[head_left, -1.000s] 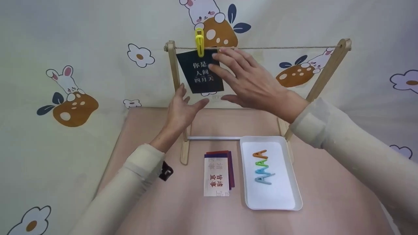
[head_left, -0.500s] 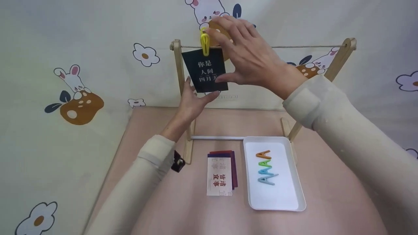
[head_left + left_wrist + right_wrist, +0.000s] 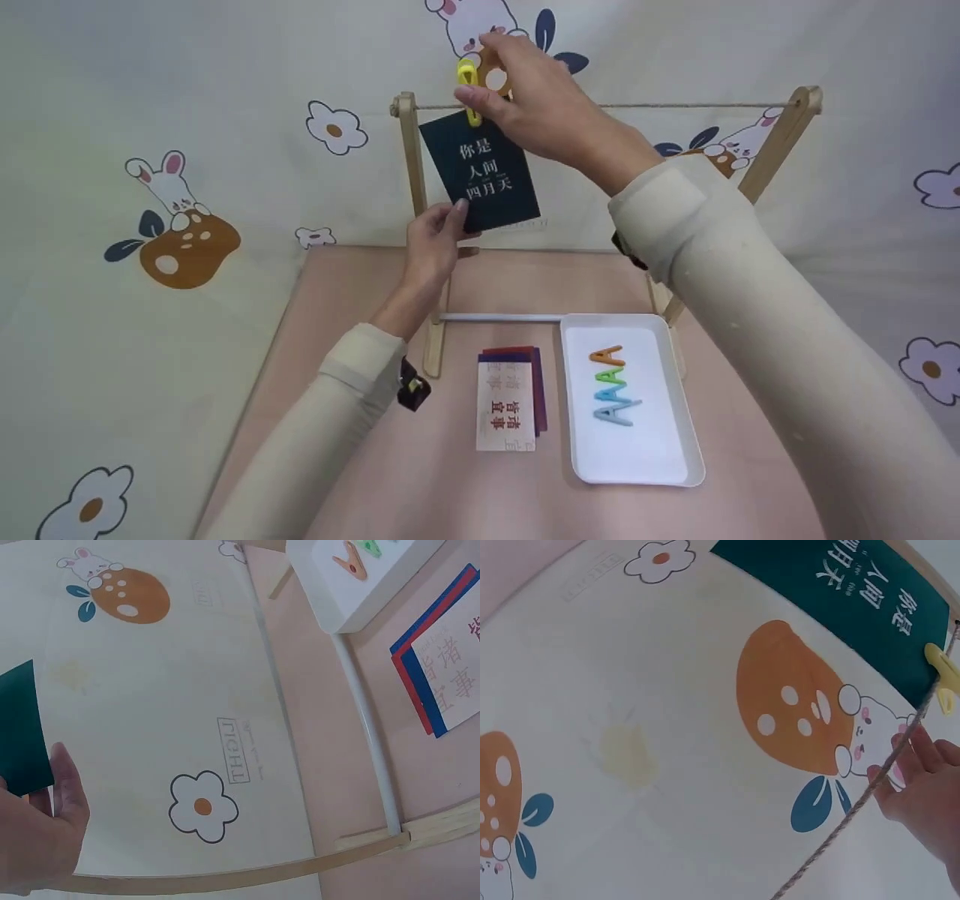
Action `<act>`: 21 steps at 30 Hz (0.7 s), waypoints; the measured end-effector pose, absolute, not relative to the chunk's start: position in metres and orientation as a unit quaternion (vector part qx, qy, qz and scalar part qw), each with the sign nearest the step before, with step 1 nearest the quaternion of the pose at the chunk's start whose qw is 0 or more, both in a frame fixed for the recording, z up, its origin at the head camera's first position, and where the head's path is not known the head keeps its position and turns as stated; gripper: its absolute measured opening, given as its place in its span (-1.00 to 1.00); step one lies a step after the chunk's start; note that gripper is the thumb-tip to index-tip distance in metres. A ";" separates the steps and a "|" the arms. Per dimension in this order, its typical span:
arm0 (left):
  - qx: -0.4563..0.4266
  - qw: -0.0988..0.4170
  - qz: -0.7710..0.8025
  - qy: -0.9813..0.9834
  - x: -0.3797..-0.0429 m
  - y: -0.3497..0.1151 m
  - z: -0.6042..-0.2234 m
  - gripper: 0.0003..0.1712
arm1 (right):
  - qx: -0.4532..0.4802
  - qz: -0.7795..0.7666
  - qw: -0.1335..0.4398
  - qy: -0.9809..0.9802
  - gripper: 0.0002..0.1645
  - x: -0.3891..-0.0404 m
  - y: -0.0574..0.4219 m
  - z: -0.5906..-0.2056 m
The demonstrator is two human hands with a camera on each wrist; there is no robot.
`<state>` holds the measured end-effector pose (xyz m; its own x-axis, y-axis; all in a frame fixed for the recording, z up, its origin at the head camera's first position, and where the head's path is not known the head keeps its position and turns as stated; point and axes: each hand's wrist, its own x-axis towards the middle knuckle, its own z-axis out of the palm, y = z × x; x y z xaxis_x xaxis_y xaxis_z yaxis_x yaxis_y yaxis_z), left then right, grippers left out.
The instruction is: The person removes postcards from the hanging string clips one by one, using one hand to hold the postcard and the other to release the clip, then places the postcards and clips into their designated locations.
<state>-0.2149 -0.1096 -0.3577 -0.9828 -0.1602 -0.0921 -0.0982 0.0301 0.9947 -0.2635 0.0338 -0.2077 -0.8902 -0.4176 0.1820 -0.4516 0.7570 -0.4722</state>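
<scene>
A dark green card [image 3: 501,166] with white Chinese characters hangs tilted from a rope [image 3: 675,106], under a yellow clothespin [image 3: 467,73]. My left hand [image 3: 426,259] pinches the card's lower left corner, thumb in front. The left wrist view shows that hand [image 3: 37,840] at the bottom corner of the card [image 3: 19,731]. Up at the rope, my right hand [image 3: 551,112] has its thumb overlapping the clothespin in the head view. Seen from the right wrist, its loosely bent fingers [image 3: 907,761] lie beside the rope, a little apart from the clothespin [image 3: 946,679].
A wooden frame [image 3: 780,146] carries the rope at both ends. On the pink table [image 3: 360,465] lie a stack of cards [image 3: 506,405] and a white tray [image 3: 637,465] with several coloured clothespins [image 3: 611,386]. A patterned cloth [image 3: 67,247] stands behind.
My left hand rose to the card's lower corner and now pinches it, tilting the card. My right hand went from the card's right edge up to the clothespin.
</scene>
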 end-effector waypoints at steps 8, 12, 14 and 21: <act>0.108 0.025 -0.705 -0.700 -0.211 -0.112 -0.362 -0.67 | 0.185 0.335 -0.008 -0.924 -0.26 -0.259 0.019 -0.199; 0.108 0.027 -0.704 -0.701 -0.207 -0.112 -0.364 -0.66 | 0.176 0.343 -0.001 -0.923 -0.34 -0.258 0.014 -0.198; 0.107 0.035 -0.702 -0.704 -0.203 -0.112 -0.365 -0.66 | 0.180 0.345 0.004 -0.921 -0.40 -0.257 0.013 -0.198; 0.101 0.066 -0.692 -0.711 -0.190 -0.108 -0.363 -0.67 | 0.201 0.345 0.049 -0.916 -0.58 -0.254 0.014 -0.200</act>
<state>-0.1901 -0.1084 -0.3631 -0.9708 -0.2353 -0.0469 -0.0532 0.0207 0.9984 -0.2540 0.0135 -0.1999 -0.9143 -0.3349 0.2277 -0.4019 0.6816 -0.6114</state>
